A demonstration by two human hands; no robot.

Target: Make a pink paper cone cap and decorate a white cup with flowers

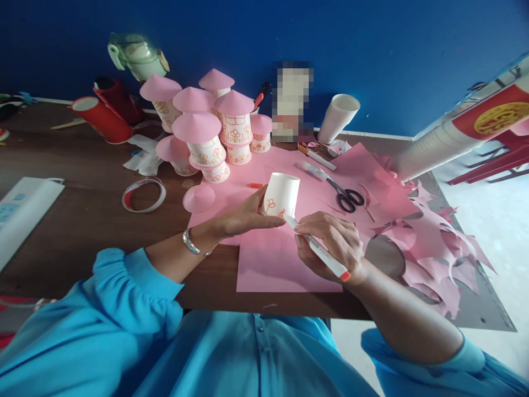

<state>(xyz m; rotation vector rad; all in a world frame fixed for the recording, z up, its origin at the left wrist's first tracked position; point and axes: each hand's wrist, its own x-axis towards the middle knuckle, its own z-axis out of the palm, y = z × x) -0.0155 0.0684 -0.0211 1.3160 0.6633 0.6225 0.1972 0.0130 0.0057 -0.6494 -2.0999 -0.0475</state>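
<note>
My left hand [243, 218] grips a white paper cup [281, 193] turned upside down, with small orange flowers drawn on its side. My right hand [330, 242] holds a white marker with an orange end [320, 251], and its tip touches the cup's lower edge. Both hands hover over a pink paper sheet [273, 264] on the brown table [82, 231]. A silver bracelet [190, 242] circles my left wrist.
Behind the cup stand several decorated cups with pink cone roofs [206, 132]. A loose pink cone [199, 198], a tape roll [144, 194], scissors [345, 196], a stack of white cups [339, 117], red tubes [103, 118] and pink scraps [433, 253] lie around. The blue wall is close behind.
</note>
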